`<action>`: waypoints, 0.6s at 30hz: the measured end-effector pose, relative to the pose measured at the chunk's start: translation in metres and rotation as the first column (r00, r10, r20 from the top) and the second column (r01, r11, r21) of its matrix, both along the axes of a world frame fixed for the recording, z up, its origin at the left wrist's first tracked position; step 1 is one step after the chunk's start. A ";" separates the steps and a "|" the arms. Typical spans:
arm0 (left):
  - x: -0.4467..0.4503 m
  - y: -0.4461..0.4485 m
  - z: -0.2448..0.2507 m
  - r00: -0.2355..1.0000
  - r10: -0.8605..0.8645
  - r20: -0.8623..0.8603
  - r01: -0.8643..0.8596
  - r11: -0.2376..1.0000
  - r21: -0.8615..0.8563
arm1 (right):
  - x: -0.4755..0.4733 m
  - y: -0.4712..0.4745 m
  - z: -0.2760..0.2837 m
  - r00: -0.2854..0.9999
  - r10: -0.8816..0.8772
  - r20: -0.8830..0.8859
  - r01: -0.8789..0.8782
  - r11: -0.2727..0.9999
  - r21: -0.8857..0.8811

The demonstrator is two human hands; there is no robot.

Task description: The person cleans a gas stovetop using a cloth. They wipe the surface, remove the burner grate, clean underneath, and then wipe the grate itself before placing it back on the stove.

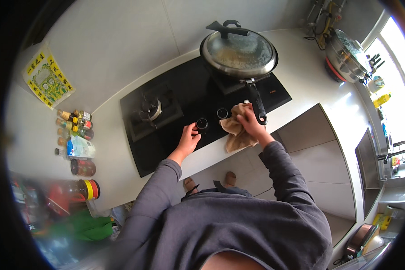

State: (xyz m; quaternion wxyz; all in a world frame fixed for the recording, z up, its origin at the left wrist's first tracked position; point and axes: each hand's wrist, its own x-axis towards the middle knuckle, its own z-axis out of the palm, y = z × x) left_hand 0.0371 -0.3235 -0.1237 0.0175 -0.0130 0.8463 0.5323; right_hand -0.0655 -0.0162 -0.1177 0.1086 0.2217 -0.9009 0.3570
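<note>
My left hand (188, 141) is at the front of the black glass gas hob (175, 145). Its fingertips reach the left edge of the left control knob (201, 123), with thumb and fingers apart. A brown cloth (239, 138) is bunched under my right hand (249, 123) and hangs over the hob's front edge. Beside the cloth is the right control knob (222, 113). A lidded frying pan (239, 54) covers the right burner; its black handle (256, 103) extends toward me, passing close to my right hand. Fogged glass partly hides the pan's contents.
The left burner (151, 109) is bare. Sauce bottles and jars (83, 167) line the left counter. A steel pot (347, 55) stands at the right corner, near the window. A sink (368, 168) with a black faucet (396, 152) lies along the right counter.
</note>
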 end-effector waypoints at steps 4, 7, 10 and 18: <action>0.001 0.000 0.000 1.000 -0.003 -0.002 0.003 1.000 -0.020 | -0.018 -0.030 -0.018 0.980 0.116 -0.163 -0.095 0.987 0.130; 0.003 0.001 0.001 1.000 0.000 -0.019 -0.001 1.000 -0.026 | -0.029 -0.021 -0.013 0.978 0.149 -0.147 -0.109 0.963 0.245; 0.003 0.002 0.003 1.000 0.019 0.020 -0.018 0.999 -0.038 | -0.047 0.001 -0.005 0.988 0.048 -0.145 0.000 0.949 0.315; 0.004 0.010 0.009 0.995 0.086 0.053 -0.080 0.992 -0.102 | -0.095 0.135 -0.007 0.918 -0.369 -0.147 0.396 0.834 0.384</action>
